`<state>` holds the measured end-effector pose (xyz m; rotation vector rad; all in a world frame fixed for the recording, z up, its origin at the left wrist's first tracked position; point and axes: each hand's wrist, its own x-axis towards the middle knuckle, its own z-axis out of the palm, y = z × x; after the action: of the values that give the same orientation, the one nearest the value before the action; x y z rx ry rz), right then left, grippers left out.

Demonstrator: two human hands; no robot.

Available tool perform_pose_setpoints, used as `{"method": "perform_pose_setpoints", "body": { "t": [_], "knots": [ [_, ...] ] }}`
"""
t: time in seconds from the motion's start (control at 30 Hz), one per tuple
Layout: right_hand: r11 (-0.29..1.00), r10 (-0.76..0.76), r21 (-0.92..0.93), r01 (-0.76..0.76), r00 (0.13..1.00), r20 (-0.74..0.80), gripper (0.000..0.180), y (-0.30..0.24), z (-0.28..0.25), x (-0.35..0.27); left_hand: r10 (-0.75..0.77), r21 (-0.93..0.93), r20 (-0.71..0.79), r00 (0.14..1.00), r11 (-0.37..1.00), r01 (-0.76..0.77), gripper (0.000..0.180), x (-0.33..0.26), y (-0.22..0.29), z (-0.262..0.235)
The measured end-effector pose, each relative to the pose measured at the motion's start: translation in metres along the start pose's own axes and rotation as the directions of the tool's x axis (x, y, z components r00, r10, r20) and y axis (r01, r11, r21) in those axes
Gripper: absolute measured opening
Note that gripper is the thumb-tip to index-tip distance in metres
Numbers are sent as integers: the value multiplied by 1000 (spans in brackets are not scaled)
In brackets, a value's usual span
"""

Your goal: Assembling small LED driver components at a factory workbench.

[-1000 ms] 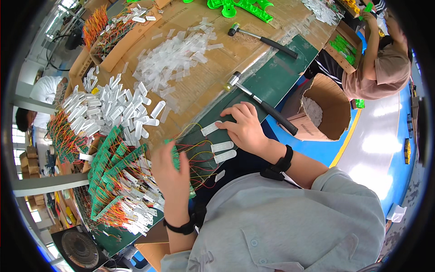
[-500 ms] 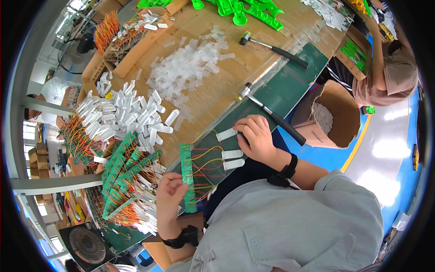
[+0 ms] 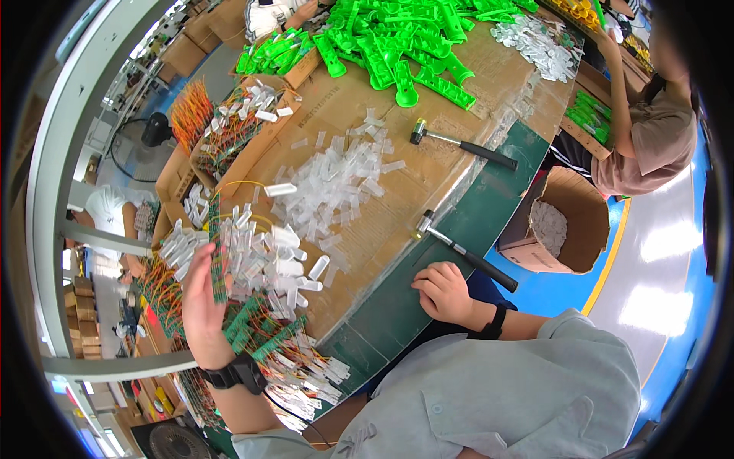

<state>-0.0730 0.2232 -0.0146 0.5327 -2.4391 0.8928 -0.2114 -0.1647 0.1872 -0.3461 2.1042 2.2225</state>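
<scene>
My left hand (image 3: 202, 302) is raised over the left side of the table, fingers closed on a narrow green circuit board strip (image 3: 217, 256). Yellow wires trail from the strip to white plastic pieces, one of which (image 3: 280, 190) hangs out to the right. Beneath and beside it lies a pile of white plastic caps (image 3: 287, 268). More green boards (image 3: 264, 329) with wires are stacked close to that wrist. My right hand (image 3: 445, 293) rests by the green table edge with its fingers curled in; nothing shows in them. Nearest to it is a hammer (image 3: 462, 252).
A second hammer (image 3: 466, 147) lies farther back. Clear plastic strips (image 3: 336, 180) are heaped mid-table. Green plastic shells (image 3: 397, 53) cover the far end. A cardboard box (image 3: 589, 222) stands right of the table, near another person (image 3: 650, 145). A metal post (image 3: 50, 229) rises at left.
My left hand has carried the wired circuit board from in front of me leftward and away, over the piles. My right hand has let go of the white piece and curled up. The view has shifted.
</scene>
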Motion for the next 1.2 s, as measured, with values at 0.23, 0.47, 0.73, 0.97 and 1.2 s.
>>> {"method": "perform_pose_setpoints", "body": {
  "t": [0.23,0.47,0.73,0.97,1.2],
  "knots": [
    [1000,-10,11,9,997,82,25,4,-4,1,222,-83,203,954,974,-209,42,191,58,4],
    [1000,-14,23,11,989,146,27,9,-7,0,162,-183,147,976,974,-134,48,315,54,12],
    [997,-60,53,51,982,178,27,9,-6,-3,-58,5,138,989,998,58,30,193,-28,14],
    [998,-64,24,62,994,84,20,6,-6,1,210,528,63,976,823,-211,20,-33,3,-16],
    [998,-61,8,61,998,-5,20,4,1,1,239,939,70,968,312,-145,27,-135,-84,-70]
  ]
}}
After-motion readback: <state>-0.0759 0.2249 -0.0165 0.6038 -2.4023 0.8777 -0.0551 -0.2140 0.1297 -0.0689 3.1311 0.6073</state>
